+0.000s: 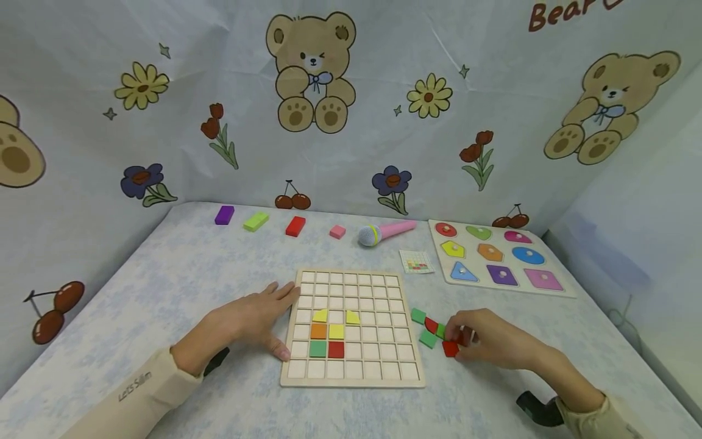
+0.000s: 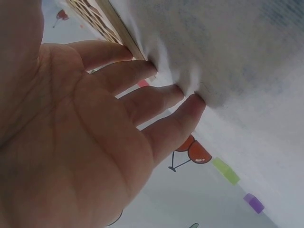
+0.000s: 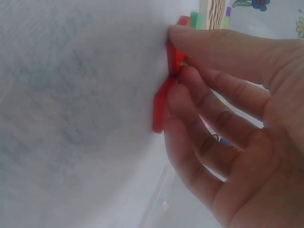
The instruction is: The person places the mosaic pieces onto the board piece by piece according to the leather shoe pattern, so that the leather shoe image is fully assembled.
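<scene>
A wooden grid board [image 1: 351, 372] lies in the middle of the table, with yellow, orange, green and red tiles [image 1: 327, 332] set in its cells. My left hand [image 1: 258, 318] rests flat on the table against the board's left edge [image 2: 118, 29], its fingers [image 2: 156, 97] straight and pressing the cloth. Right of the board lie loose green tiles [image 1: 418, 316] and red tiles [image 1: 431, 325]. My right hand [image 1: 463, 338] reaches into them. In the right wrist view its thumb and fingers [image 3: 176, 71] pinch a red tile [image 3: 175, 56], and a second red tile [image 3: 160, 111] lies by the fingertips.
Along the back stand a purple block [image 1: 224, 214], a green block [image 1: 256, 221], a red block [image 1: 295, 226] and a pink block [image 1: 337, 231], then a toy microphone [image 1: 384, 232]. A small pattern card [image 1: 417, 261] and a shape puzzle board [image 1: 565, 291] lie at the right. Printed cloth walls enclose the table.
</scene>
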Demonstrator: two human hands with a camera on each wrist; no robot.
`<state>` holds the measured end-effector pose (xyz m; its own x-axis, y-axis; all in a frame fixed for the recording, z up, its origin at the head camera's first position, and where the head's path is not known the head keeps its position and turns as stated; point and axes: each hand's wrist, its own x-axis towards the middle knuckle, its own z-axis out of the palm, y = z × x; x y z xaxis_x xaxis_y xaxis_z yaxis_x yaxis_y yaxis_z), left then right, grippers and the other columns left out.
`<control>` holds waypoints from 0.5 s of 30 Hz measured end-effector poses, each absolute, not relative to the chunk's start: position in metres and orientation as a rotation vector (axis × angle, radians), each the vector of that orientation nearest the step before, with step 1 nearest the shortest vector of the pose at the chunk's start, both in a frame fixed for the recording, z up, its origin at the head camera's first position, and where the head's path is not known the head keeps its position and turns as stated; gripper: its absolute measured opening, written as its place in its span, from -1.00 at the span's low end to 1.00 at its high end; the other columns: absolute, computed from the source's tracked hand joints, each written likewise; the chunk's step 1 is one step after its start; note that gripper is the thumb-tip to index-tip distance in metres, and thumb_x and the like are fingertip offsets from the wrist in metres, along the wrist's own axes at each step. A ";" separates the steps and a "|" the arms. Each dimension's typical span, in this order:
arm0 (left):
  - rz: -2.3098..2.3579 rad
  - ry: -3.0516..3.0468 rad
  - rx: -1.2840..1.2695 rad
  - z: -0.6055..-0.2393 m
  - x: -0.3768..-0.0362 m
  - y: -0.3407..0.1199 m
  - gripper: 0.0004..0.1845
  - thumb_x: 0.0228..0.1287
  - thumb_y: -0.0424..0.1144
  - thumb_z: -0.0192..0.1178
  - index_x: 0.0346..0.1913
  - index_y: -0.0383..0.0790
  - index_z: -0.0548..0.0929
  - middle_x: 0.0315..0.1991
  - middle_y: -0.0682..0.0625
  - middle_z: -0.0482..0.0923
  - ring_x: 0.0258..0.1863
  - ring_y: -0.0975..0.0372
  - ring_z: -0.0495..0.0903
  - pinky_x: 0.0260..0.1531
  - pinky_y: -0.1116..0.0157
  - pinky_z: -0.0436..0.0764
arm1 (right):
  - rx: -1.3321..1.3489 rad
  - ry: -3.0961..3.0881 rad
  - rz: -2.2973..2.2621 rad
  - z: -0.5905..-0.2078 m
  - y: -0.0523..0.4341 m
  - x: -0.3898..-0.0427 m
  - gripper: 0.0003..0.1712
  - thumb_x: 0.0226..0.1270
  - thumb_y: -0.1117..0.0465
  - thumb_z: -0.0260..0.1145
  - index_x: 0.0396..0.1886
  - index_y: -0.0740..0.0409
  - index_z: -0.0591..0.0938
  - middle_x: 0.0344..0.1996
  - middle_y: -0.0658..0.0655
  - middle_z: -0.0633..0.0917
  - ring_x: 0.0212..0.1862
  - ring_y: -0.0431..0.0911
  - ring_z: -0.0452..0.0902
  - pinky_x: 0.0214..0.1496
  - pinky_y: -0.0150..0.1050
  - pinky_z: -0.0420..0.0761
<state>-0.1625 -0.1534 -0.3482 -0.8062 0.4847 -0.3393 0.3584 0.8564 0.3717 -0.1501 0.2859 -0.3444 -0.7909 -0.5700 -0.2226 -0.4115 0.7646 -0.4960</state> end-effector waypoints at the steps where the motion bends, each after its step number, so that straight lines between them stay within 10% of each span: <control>1: 0.405 2.602 0.624 -0.348 -0.163 -0.153 0.33 -0.14 0.24 0.52 0.61 -0.24 0.01 0.63 -0.17 -0.11 0.59 -0.22 -0.14 0.43 -0.24 0.13 | -0.749 2.602 -0.605 -0.345 0.285 -0.149 -0.74 0.18 0.17 0.53 -0.14 -0.02 0.67 -0.30 -0.16 0.64 -0.27 -0.24 0.50 -0.22 -0.35 0.59; 15: 0.376 2.610 0.628 -0.350 -0.164 -0.153 0.34 -0.15 0.26 0.51 0.61 -0.24 0.01 0.63 -0.18 -0.11 0.58 -0.23 -0.12 0.42 -0.24 0.15 | -0.681 2.637 -0.500 -0.339 0.274 -0.146 -0.73 0.05 0.20 0.58 -0.24 -0.05 0.70 -0.46 -0.14 0.58 -0.35 -0.23 0.46 -0.31 -0.39 0.53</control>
<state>-0.1640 -0.1532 -0.3497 -0.8062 0.4835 -0.3409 0.3676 0.8609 0.3517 -0.1465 0.2737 -0.3393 -0.8148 -0.5179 -0.2606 -0.3867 0.8204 -0.4213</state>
